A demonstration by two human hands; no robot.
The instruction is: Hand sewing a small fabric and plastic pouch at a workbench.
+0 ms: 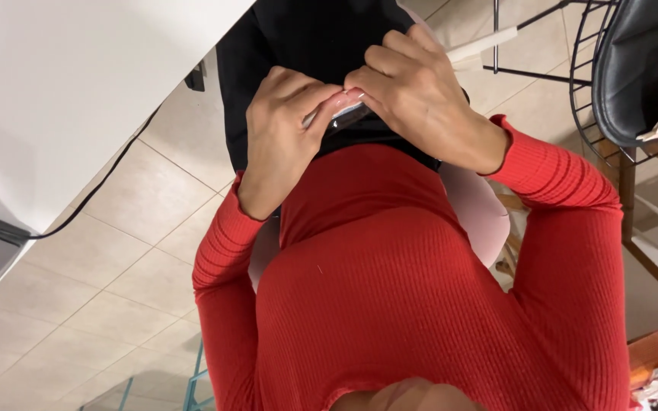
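Between both hands, clear packet

A small clear plastic packet, glossy and flat, sits pinched between both hands over the lap.

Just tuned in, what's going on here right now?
A seated person in a red top holds a small clear packet over the lap with both hands. The left hand and right hand pinch it between their fingertips, close together, above black trousers. What the packet contains cannot be told. A white table stands to one side, with a black cable hanging from it over the tiled floor.
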